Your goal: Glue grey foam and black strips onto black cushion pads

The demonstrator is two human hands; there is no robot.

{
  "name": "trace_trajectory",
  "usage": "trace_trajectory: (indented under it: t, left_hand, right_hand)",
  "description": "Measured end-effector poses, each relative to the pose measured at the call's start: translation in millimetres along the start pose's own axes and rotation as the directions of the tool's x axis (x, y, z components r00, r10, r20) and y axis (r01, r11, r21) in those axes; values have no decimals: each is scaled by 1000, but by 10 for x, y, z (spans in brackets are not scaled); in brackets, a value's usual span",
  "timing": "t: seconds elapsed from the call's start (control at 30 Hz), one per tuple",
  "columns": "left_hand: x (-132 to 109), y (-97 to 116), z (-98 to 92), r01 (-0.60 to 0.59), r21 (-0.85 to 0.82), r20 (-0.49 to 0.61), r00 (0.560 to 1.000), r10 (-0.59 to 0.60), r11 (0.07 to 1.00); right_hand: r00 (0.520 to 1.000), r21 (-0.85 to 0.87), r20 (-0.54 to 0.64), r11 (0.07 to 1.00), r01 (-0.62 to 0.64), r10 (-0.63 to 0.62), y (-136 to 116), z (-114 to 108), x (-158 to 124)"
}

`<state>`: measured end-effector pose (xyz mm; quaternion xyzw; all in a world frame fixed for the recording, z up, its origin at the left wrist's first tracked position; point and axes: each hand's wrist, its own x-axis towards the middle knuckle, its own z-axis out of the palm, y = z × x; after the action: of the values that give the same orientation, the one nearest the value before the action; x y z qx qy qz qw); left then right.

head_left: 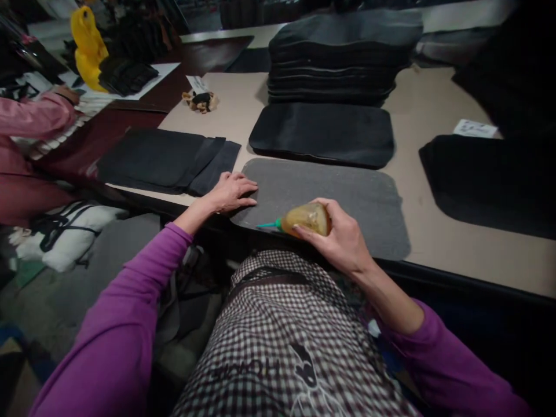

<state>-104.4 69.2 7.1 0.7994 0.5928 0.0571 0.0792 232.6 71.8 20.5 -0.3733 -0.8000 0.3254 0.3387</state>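
Note:
A grey rounded panel [330, 185] lies flat at the table's near edge. My right hand [343, 234] is wrapped round a bottle of yellowish liquid [310, 219], tilted on its side, its green nozzle pointing left just over the panel's near left edge. Fingers spread, my left hand [232, 192] rests on the panel's left edge and holds nothing. Just behind the panel lies a black rounded panel [321, 134]. Flat black pieces [160, 159] are left of my left hand.
A tall stack of black panels [334, 63] stands at the back. More black pieces [499, 179] lie at the right by a white label [475, 128]. A small tan and black bundle [202, 102] sits back left. Another person's pink sleeve [37, 116] is at far left.

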Motion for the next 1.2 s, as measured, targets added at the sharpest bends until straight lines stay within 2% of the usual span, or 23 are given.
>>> trace_trajectory:
  t: [0.27,0.53,0.77,1.07,1.2]
  left_hand:
    - [-23,-14,37,10,50,11,1000,-11,999]
    - [-62,-2,38,32,86,18,999,-33,996]
    - [-76,0,58,60,118,15,998,-62,991]
    - [-57,-125,83,42,126,32,998,-47,991]
    - [-43,-168,86,33,158,46,998,-41,987]
  right_hand:
    - [999,-71,-25,997,-31,29,187,-515,-251]
    - [979,-92,-89,977,-193,185,423,-1004,-607]
    - [937,-58,-152,943,-327,315,600,-1278,-861]
    - [882,-18,-273,915,-403,383,857,-1692,-1224]
    - [841,15,-333,894,-448,427,932,-1874,-1333]
